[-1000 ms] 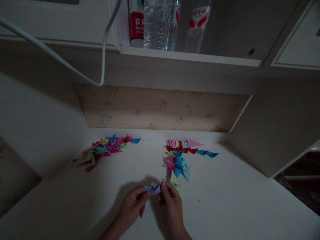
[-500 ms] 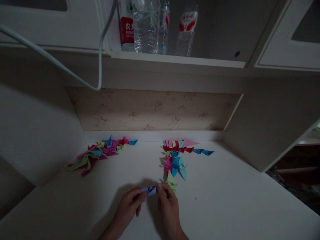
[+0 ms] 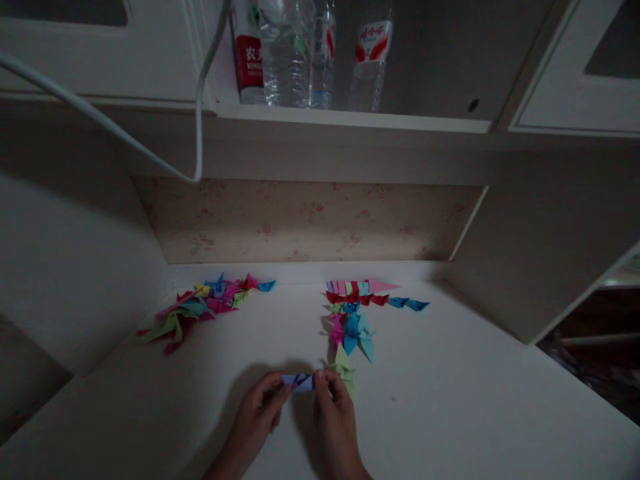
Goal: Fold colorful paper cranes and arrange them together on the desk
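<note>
A small folded piece of purple paper (image 3: 301, 383) with dark marks is stretched between my two hands, above the white tabletop (image 3: 430, 413). My left hand (image 3: 261, 408) pinches its left end between thumb and fingers. At the other end, my right hand (image 3: 334, 410) grips it the same way. Just behind my right hand lies a light green origami crane (image 3: 343, 368), partly hidden by the fingers. Beyond it are pink, blue and pale blue paper cranes (image 3: 352, 331). Further back run rows of folded red and blue paper pieces (image 3: 380, 300).
A heap of colourful folded paper (image 3: 200, 308) lies at the back left. Overhead, a shelf (image 3: 350, 119) holds several plastic bottles (image 3: 371, 63). A white cable (image 3: 199, 133) hangs down at the upper left. Side panels (image 3: 565, 220) flank the tabletop.
Both hands keep their pinch on the purple paper, which now lies a little more level. The left hand has shifted very slightly; the other paper pieces stay put.
</note>
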Motion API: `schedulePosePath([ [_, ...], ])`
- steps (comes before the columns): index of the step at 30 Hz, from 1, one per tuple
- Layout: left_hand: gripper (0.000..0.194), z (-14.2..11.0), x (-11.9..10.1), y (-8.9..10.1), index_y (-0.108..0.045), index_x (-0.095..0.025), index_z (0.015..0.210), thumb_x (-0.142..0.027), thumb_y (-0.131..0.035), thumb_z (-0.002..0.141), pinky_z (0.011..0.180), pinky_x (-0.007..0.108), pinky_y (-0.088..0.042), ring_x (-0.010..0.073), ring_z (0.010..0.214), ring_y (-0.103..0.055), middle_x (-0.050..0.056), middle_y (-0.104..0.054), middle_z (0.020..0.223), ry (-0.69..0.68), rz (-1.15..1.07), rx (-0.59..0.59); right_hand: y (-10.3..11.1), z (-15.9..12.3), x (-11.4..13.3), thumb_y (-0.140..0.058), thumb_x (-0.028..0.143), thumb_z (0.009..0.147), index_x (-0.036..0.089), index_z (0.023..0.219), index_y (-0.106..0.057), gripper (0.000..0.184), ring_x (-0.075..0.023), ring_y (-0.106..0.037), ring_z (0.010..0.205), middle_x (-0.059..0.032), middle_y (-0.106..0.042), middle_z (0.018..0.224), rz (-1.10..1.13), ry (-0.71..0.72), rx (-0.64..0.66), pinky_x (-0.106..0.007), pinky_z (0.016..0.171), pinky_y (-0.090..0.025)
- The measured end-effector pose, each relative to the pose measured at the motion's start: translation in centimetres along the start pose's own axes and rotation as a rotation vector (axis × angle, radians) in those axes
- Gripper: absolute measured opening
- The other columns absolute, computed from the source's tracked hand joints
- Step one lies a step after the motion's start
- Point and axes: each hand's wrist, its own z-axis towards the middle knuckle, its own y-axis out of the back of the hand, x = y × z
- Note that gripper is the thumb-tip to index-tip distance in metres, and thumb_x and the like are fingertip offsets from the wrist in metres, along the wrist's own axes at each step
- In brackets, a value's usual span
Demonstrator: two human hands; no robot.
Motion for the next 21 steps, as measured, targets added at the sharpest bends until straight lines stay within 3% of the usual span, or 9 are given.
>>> schedulePosePath([
  [6,0.020,-0.1,-0.6,0.2,-0.056,-0.017,0.066,-0.035,-0.060,0.074,0.040,0.018,-0.026,0.0073,0.040,-0.033,-0.009,-0.038,0.044,0.029,-0.008,0.019,-0.1,0.0,-0.4,-0.059,0.056,0.078,0.019,0.075,-0.062,0.038,-0.0105,-0.035,0.046,0.0061,-0.044,0.052,0.001,-0.030,0.021,-0.022,0.046,-0.031],
  [11,0.025,-0.3,-0.9,0.3,-0.052,-0.018,0.060,-0.034,-0.055,0.078,0.041,0.019,-0.026,0.0072,0.041,-0.032,-0.008,-0.037,0.044,0.015,-0.024,0.019,-0.1,0.0,-0.6,-0.058,0.056,0.079,0.019,0.076,-0.061,0.037,-0.0098,-0.032,0.045,0.0069,-0.041,0.052,-0.005,-0.031,0.035,-0.022,0.045,-0.029],
  [16,0.023,0.0,-0.3,0.5,-0.063,-0.016,0.083,-0.038,-0.059,0.079,0.037,0.018,-0.021,0.0053,0.038,-0.031,-0.008,-0.043,0.051,0.009,-0.050,0.034,-0.1,-0.1,-0.3,-0.058,0.057,0.078,0.019,0.076,-0.060,0.038,-0.0101,-0.033,0.047,0.0066,-0.041,0.054,-0.025,0.014,0.039,-0.022,0.046,-0.031],
  [21,0.048,0.0,0.3,0.5,-0.058,-0.023,0.115,-0.040,-0.068,0.071,0.037,0.018,-0.030,0.0051,0.040,-0.042,-0.004,-0.056,0.073,0.003,-0.133,0.005,-0.1,-0.2,-0.1,-0.058,0.056,0.079,0.019,0.077,-0.061,0.038,-0.0114,-0.037,0.050,0.0054,-0.044,0.055,-0.044,0.024,0.045,-0.022,0.049,-0.034],
])
